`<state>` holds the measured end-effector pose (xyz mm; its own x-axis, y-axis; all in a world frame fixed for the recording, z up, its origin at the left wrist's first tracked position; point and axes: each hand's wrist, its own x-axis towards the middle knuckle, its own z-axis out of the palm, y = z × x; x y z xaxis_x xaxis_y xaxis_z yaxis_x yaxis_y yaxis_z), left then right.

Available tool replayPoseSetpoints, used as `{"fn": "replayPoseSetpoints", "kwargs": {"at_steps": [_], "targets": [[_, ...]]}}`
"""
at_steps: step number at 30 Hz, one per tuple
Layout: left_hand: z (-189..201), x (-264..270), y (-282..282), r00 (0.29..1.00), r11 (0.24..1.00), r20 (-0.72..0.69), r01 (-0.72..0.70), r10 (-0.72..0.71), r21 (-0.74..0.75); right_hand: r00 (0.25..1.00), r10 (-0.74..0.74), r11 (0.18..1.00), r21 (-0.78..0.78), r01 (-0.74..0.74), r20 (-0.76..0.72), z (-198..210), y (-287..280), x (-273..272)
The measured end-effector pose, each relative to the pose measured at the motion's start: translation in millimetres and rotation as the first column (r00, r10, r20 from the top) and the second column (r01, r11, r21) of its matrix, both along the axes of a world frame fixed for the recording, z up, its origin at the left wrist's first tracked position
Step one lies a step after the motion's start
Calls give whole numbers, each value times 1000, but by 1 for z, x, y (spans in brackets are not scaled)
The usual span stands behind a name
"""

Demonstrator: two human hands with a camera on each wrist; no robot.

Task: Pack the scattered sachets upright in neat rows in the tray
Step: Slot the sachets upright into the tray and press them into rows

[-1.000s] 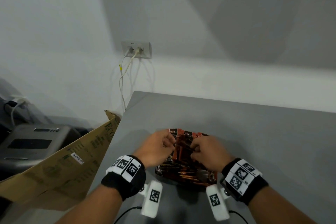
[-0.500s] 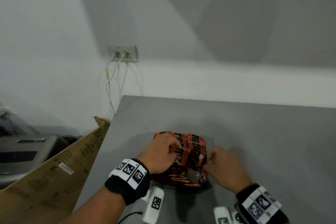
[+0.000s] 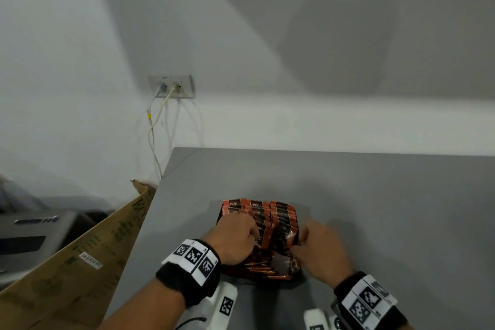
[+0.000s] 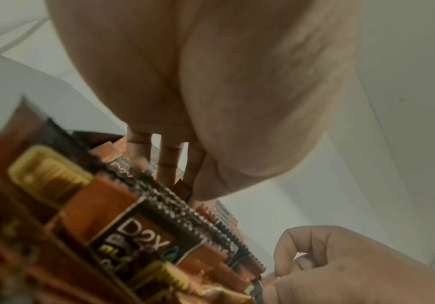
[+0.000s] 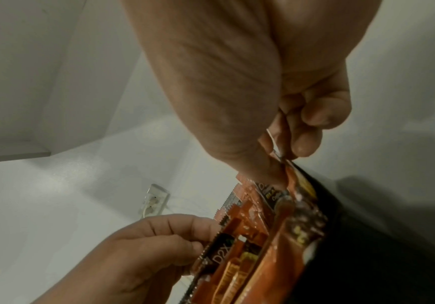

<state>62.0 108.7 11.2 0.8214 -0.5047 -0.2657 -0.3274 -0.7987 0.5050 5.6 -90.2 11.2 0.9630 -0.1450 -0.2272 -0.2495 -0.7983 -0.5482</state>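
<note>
A dark tray (image 3: 257,272) sits on the grey table (image 3: 388,209), packed with upright orange-and-black sachets (image 3: 281,215) in rows. My left hand (image 3: 251,236) is on the left row, its fingers curled round the sachet tops (image 5: 219,244). The left wrist view shows those fingers (image 4: 168,164) reaching down among the sachets (image 4: 138,232). At the tray's near right corner my right hand (image 3: 297,242) pinches the serrated top edge of one sachet (image 5: 293,176) between thumb and fingers (image 5: 306,142). The tray's floor is hidden.
A brown cardboard box (image 3: 80,254) leans against the table's left edge, with a grey machine (image 3: 29,233) beyond it. A wall socket (image 3: 171,87) with two cables sits above the table's far left corner. Bare tabletop stretches right of and beyond the tray.
My right hand left the sachets, swung out to the right of the tray, and now pinches a sachet at its near right corner. The left hand stayed on the left row.
</note>
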Motion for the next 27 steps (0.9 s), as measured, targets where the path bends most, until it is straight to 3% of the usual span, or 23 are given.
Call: {"fn": "replayPoseSetpoints", "kwargs": {"at_steps": [4,11,17,19,21,24,27], "targets": [[-1,-1,3,1000,1000,-2,0,0,-21,999,-31,999,16,32,-37,-7,0,1],[-8,1,6,999,1000,-29,17,-18,-24,999,-10,997,81,7,34,12,-16,8],[-11,3,12,995,982,-25,-100,97,-161,993,42,989,133,-57,114,18,-17,8],[-7,2,12,986,949,-16,-165,167,-268,984,48,977,196,-81,171,23,-13,9],[0,1,11,971,881,-117,-239,210,-408,975,72,949,286,-132,212,28,-7,11],[7,1,7,957,778,-250,-270,149,-568,958,119,894,393,-217,259,33,5,17],[9,2,9,948,710,-269,-306,169,-635,954,116,859,455,-236,276,36,16,22]]}}
